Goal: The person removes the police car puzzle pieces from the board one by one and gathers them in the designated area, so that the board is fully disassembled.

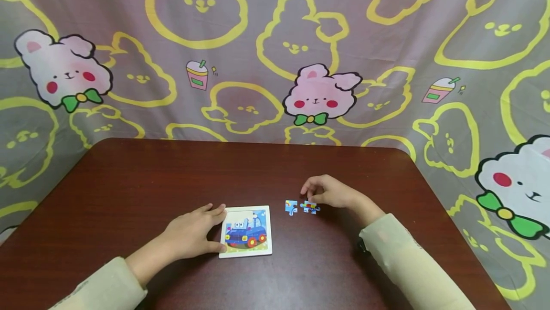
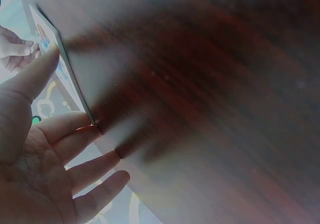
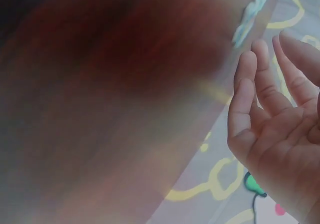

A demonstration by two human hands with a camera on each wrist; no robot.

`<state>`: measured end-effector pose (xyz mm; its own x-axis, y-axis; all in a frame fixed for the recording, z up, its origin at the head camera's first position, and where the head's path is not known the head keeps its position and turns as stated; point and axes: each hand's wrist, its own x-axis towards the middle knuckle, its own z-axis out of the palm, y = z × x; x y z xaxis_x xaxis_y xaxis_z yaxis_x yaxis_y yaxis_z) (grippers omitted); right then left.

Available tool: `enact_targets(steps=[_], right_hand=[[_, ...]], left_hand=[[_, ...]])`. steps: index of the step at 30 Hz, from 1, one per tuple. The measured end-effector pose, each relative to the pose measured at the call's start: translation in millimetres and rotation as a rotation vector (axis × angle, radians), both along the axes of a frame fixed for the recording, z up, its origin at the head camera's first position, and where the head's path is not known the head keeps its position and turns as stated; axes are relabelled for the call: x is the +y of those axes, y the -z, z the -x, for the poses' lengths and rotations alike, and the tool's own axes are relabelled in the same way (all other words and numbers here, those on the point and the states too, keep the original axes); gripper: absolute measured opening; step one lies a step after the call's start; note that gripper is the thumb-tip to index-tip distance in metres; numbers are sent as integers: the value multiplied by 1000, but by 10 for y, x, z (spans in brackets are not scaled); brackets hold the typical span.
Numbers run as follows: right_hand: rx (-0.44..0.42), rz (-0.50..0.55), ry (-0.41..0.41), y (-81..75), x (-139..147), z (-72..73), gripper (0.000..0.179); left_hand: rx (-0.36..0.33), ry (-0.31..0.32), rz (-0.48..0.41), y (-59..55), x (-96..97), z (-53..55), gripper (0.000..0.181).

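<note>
A square jigsaw puzzle in a white frame (image 1: 270, 233) shows a blue cartoon car and has a pale patch along its top. At its left side, my left hand (image 1: 189, 234) touches the frame with thumb and fingertips spread toward two corners. Two loose jigsaw pieces lie to the right of the frame: a blue and white piece (image 1: 290, 206) and a multicoloured piece (image 1: 310, 207). Just above the multicoloured piece hovers my right hand (image 1: 330, 191), fingers loosely bent. In the right wrist view, nothing shows between the fingers of that hand (image 3: 280, 103), and the pieces (image 3: 252, 13) appear edge-on beyond the fingertips.
The dark brown wooden table (image 1: 150, 171) has rounded far corners. Behind it and along its sides hangs a curtain (image 1: 240, 61) printed with cartoon rabbits and yellow outlines.
</note>
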<state>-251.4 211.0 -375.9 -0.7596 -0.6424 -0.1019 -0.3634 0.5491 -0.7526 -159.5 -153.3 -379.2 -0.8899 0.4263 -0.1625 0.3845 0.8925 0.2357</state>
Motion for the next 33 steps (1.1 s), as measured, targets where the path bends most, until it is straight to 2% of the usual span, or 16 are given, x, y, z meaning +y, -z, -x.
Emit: enact_targets(steps=[12, 21, 33], right_hand=[[-7, -53, -58, -47, -551, -22, 17], [4, -92, -146, -49, -923, -49, 17], [48, -212, -210, -26, -1196, -113, 19]], left_hand=[[0, 0, -1, -15, 6, -5, 78], [-8, 4, -7, -7, 3, 13, 79], [-24, -2, 2, -9, 6, 16, 80]])
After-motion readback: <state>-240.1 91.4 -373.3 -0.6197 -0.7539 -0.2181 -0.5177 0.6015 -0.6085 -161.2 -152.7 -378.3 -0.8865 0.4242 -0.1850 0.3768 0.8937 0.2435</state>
